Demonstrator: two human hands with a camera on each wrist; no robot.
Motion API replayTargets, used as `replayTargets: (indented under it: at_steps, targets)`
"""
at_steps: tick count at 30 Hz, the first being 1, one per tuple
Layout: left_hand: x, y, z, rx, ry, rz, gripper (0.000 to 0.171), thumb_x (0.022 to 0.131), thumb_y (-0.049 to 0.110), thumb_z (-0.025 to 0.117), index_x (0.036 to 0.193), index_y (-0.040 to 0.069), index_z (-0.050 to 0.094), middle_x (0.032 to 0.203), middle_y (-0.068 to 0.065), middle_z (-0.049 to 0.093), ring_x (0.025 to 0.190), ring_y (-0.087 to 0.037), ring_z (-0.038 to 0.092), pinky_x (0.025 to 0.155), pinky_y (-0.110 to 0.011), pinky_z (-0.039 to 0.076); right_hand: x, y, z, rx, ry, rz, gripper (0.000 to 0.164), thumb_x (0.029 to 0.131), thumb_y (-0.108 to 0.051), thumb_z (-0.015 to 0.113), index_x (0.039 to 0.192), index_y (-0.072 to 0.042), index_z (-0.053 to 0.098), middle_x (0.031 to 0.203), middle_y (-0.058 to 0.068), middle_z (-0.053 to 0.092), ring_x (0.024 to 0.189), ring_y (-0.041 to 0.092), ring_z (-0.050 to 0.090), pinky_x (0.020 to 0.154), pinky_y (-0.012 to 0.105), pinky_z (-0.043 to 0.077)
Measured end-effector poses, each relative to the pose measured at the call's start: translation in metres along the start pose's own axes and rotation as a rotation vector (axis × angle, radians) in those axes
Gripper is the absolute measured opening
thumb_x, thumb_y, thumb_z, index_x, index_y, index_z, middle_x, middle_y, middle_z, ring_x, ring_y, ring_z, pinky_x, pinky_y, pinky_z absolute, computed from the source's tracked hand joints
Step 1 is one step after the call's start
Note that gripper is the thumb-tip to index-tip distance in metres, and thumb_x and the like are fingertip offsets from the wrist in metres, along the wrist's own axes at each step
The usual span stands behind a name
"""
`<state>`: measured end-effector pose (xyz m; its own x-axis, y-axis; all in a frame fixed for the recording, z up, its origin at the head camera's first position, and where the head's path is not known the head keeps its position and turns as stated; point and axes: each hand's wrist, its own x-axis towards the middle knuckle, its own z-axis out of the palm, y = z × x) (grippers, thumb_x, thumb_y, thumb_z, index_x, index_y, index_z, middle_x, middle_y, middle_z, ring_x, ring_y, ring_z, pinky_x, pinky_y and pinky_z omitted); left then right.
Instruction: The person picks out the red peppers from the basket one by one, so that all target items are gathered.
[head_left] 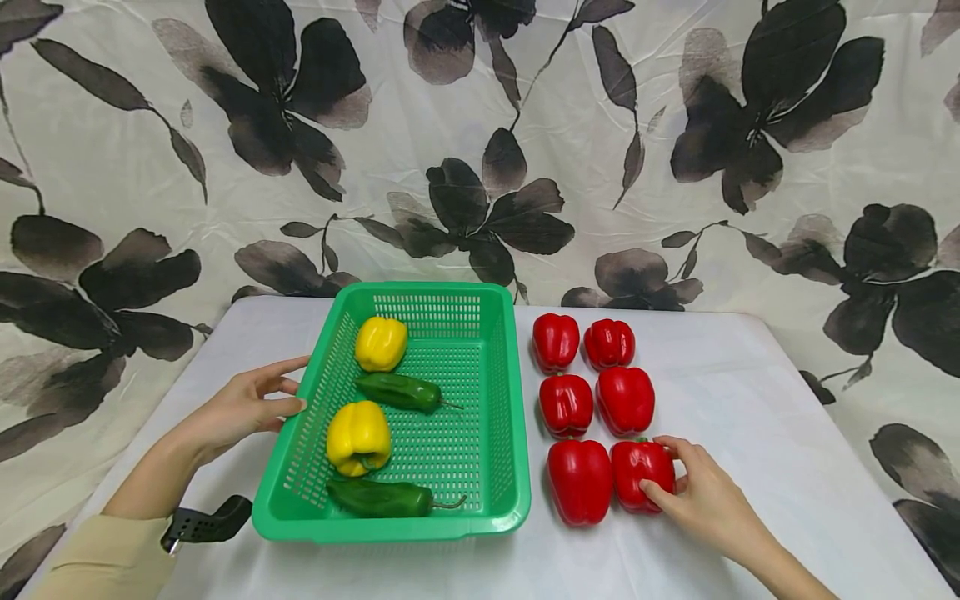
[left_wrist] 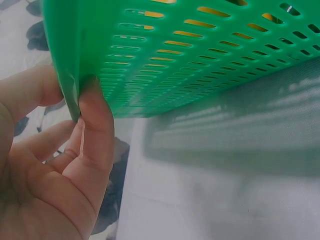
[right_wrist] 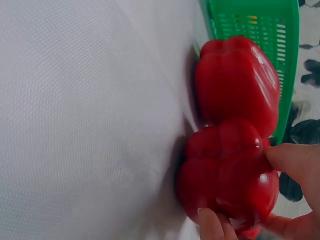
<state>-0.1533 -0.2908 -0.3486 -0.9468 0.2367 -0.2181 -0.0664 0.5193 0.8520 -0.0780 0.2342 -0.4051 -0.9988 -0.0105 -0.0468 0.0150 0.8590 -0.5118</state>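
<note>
My left hand (head_left: 251, 404) pinches the left rim of a green plastic basket (head_left: 517, 467). In the left wrist view the fingers (left_wrist: 97, 130) curl under the rim of the perforated side. Inside the basket lie two yellow bell peppers (head_left: 381, 343) and two long green peppers (head_left: 386, 497), in an alternating column along the left. Over on the right, my right hand (head_left: 708, 496) holds a red bell pepper (head_left: 639, 477), thumb on one side and fingers on the other. That pepper is at the near right corner of a group of red bell peppers (right_wrist: 235, 82), close beside its neighbour.
Several more red bell peppers (head_left: 555, 342) stand in two columns right of the basket. A white cloth (head_left: 720, 375) covers the table. Behind hangs a floral curtain (head_left: 600, 167). A black strap (head_left: 206, 525) is on the left wrist.
</note>
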Motion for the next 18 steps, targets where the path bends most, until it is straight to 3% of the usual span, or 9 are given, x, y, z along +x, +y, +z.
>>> replayTargets:
  at_steps: [18]
  targets:
    - [-0.0002,-0.0005,0.0006,0.001,0.002,-0.004,0.073,0.088,0.015,0.06,0.147,0.006,0.018,0.113,-0.024,0.045,0.082,-0.019,0.059,0.072,-0.034,0.055,0.0003,0.007,-0.0079,0.02,-0.078,-0.014,0.068,0.073,-0.03,0.075,0.129,-0.006,0.044,0.116,0.013,0.052,0.08,0.017,0.051,0.057,0.022,0.049]
